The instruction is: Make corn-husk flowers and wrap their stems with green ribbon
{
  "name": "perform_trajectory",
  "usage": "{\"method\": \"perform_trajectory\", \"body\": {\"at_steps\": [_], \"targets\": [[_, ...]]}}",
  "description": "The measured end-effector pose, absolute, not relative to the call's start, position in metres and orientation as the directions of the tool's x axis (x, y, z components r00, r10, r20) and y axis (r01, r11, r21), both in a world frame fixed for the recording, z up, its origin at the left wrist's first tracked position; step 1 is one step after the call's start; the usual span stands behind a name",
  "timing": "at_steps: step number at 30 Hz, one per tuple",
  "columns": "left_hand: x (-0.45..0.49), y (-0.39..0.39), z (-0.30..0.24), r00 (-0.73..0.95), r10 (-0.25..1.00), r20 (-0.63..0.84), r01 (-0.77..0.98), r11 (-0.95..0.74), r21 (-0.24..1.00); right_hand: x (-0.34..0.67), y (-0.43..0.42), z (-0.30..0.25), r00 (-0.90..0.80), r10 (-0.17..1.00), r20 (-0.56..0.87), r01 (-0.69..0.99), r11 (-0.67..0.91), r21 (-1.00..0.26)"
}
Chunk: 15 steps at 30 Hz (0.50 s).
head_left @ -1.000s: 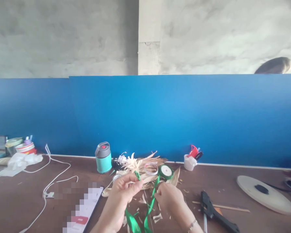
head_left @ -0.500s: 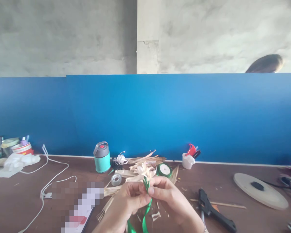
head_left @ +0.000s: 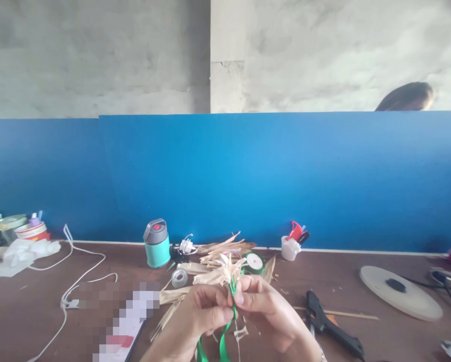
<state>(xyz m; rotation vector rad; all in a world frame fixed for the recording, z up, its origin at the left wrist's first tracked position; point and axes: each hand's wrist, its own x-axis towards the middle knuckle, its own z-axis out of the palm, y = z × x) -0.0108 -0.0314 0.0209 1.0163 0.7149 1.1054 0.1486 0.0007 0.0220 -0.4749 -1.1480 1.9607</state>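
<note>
My left hand [head_left: 203, 311] and my right hand [head_left: 265, 306] meet low in the middle of the view. Both pinch the stem of a small straw flower [head_left: 231, 266] whose pale petals stick up above my fingers. A green ribbon [head_left: 222, 342] is wound on the stem and hangs down between my hands. Behind the flower lie dried husk strips [head_left: 218, 249], a green ribbon roll [head_left: 254, 262] and a clear tape roll [head_left: 179, 277].
On the brown table [head_left: 40, 322] are a teal flask [head_left: 156, 244], a white cable [head_left: 75, 281], a black glue gun [head_left: 329, 324], a white cup of tools [head_left: 290, 246], a round white disc [head_left: 401, 291] and tubs [head_left: 29, 230] at left. A person's head [head_left: 408, 96] shows behind the blue partition [head_left: 248, 176].
My hands were apart with the ribbon stretched between them. They have come together on the flower stem, and the flower now stands between my fingertips.
</note>
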Motion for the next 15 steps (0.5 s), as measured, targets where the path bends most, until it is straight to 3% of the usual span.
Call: {"method": "perform_trajectory", "body": {"at_steps": [9,15], "targets": [[-0.0075,-0.0376,0.0225,0.267,0.964,-0.005,-0.427,0.123,0.896,0.1451,-0.0051,0.0268,-0.640,0.767,0.038,-0.441,-0.326,-0.836],[-0.0065,-0.0377,0.0253,0.202,0.979,0.032,-0.351,0.042,0.935,0.1416,-0.0089,0.0303,-0.597,0.803,0.001,-0.434,-0.322,-0.841]]}}
